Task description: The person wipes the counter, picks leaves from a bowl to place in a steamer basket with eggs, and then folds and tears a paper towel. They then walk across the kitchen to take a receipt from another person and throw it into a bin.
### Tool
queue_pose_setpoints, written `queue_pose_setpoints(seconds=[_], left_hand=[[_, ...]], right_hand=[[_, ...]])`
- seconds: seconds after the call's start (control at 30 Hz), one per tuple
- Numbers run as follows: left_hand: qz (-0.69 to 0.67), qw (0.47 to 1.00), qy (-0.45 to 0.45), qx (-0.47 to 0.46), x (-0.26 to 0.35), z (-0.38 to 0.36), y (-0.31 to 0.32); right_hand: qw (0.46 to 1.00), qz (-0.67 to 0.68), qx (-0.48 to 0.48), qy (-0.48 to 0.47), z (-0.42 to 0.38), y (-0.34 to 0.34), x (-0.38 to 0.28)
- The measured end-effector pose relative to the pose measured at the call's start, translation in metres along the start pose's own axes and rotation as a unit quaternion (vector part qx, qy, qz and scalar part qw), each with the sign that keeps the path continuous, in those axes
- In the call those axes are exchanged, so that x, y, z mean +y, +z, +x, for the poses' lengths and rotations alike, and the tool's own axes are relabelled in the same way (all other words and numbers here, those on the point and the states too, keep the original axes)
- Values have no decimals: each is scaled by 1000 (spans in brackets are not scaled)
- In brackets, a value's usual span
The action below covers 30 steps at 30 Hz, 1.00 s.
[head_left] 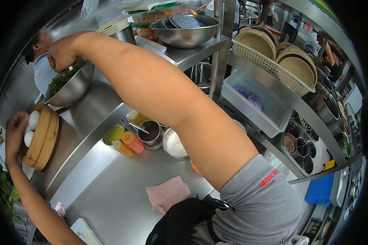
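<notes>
My right hand (64, 52) reaches across to the upper left, its fingers curled closed over a steel mixing bowl (74, 86). Leafy greens (63, 79) lie in that bowl, directly under the fingertips. What these fingers hold is hidden. Lower down, my left hand (19, 126) bends its fingers inward at the bamboo steamer (47, 136), fingertips right by the upper white egg (34, 121). Another egg (28, 139) sits just below it in the steamer. Both vessels stand on a raised steel shelf (96, 107).
Squeeze bottles (133, 141), a pot of dark sauce (152, 132) and a bowl of white contents (173, 145) stand under the shelf. A pink cloth (167, 193) lies on the steel counter (118, 175). Beyond the shelf is another person (45, 73). Basketed dishes (257, 44) are at right.
</notes>
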<state>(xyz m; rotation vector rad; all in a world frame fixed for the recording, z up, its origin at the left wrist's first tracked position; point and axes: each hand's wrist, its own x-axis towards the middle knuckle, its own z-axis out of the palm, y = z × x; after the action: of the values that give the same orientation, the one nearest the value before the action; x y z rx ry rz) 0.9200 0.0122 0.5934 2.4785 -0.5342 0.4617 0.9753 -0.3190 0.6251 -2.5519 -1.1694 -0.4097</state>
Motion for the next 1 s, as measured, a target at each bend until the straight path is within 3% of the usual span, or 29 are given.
queue_pose_setpoints(seconds=[0.17, 0.27, 0.37, 0.43, 0.6, 1.0], left_hand=[[44, 998, 2, -46, -5, -1, -12], [-9, 996, -38, -75, -5, -8, -13], [-60, 998, 0, -30, 6, -17, -7], [-67, 994, -13, -91, 22, -21, -10], [-77, 994, 4, -73, -10, -11, -9], [18, 999, -16, -31, -11, -3, -4]], right_hand=[[1000, -1, 3, 2, -3, -1, -2], [1000, 3, -6, 5, -1, -1, -1], [1000, 5, -8, 3, -1, -1, -2], [1000, 5, -6, 1, -1, -1, -2], [1000, 0, 5, -7, 0, 0, 0], [1000, -10, 0, 1, -3, -2, -4]])
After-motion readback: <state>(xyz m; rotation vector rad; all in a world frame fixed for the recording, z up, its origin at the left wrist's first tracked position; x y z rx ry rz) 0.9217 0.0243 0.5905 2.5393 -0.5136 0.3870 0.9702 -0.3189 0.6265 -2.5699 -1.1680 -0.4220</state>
